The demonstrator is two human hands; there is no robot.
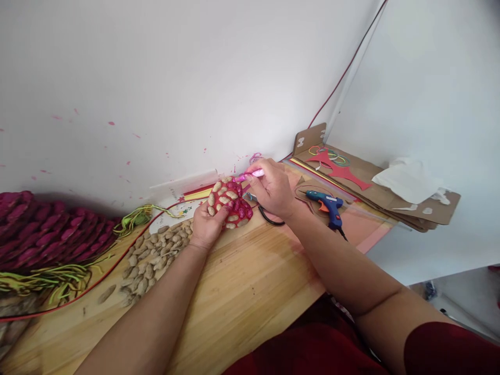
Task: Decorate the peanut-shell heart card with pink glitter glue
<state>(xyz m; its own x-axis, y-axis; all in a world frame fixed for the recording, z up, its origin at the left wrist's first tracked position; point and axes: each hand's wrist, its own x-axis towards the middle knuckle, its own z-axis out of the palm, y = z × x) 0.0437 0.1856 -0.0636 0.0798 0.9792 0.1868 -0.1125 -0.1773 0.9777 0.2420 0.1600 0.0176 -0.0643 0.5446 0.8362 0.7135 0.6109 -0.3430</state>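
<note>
My left hand (pixel 209 225) grips a red piece covered with peanuts (pixel 226 195) near the wall, its thumb lying over the front. Some of the peanuts are plain tan, and those on the right side are shiny magenta. A slim pink-and-white paint pen (pixel 253 174) is pinched in my right hand (pixel 273 190). Its tip meets or nearly meets the upper right edge of the peanut-covered piece; I cannot tell which. A heap of loose peanuts (pixel 156 258) lies on the table beside my left forearm.
Magenta peanut-covered pieces (pixel 50 224) with yellow-green yarn (pixel 58 276) are stacked at left. A red cord (pixel 105 277) crosses the wooden table (pixel 234 291). Right of my right hand lies a blue glue gun (pixel 330 205). Cardboard (pixel 390 203) holds red scraps (pixel 339 169) and white paper (pixel 406 179).
</note>
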